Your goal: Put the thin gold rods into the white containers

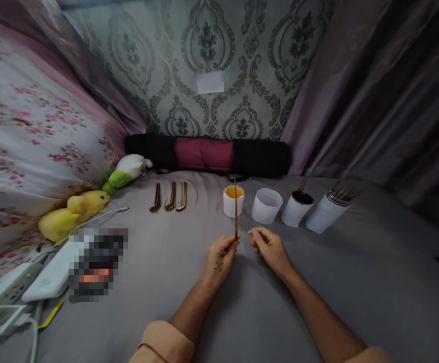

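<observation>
My left hand (220,259) is closed around the lower end of a thin brown stick (236,212), which stands nearly upright. The stick's upper part crosses in front of a white cup (231,205) with a yellow inside. Just to the right, apart from the stick, my right hand (270,249) has its fingers curled and pinched together; whether anything is between them is hidden. Beyond it stand a whitish cup (266,207), a white-wrapped can (294,210) with a dark inside and thin sticks, and a taller white-wrapped container (323,216) holding several sticks.
Three small bundles of golden-brown bent sticks (170,196) lie on the grey sheet (159,252). At left are a yellow plush toy (73,214), a white power bank (55,269), a power strip (11,285) and cables. A black and maroon roll bag (204,154) lies along the wall.
</observation>
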{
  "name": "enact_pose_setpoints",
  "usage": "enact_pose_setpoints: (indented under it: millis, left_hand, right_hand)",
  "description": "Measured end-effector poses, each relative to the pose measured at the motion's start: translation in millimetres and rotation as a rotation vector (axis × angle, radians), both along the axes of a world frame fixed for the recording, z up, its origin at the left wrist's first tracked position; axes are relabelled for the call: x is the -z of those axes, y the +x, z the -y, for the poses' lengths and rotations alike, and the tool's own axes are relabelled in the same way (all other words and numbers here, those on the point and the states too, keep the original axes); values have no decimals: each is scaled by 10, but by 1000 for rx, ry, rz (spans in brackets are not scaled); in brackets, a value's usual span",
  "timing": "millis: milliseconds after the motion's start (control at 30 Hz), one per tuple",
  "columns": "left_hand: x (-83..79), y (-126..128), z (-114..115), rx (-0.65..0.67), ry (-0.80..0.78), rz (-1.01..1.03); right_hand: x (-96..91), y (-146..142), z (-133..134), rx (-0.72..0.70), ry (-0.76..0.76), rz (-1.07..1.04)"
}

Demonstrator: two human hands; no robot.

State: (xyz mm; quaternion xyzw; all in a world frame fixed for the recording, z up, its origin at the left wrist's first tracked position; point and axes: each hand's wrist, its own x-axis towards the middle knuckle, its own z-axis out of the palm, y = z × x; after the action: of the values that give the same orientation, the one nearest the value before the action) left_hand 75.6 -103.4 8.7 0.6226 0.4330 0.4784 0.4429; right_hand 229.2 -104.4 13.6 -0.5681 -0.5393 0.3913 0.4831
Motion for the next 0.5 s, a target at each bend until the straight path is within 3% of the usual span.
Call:
enact_pose_setpoints:
  millis: [200,500]
  left_hand:
    - [-91,3,29,53,79,-37]
    - [15,-9,22,103,119,-73]
  right_hand:
    - [-94,-11,24,-33,1,-94]
    - [-143,-23,46,-79,26,-217]
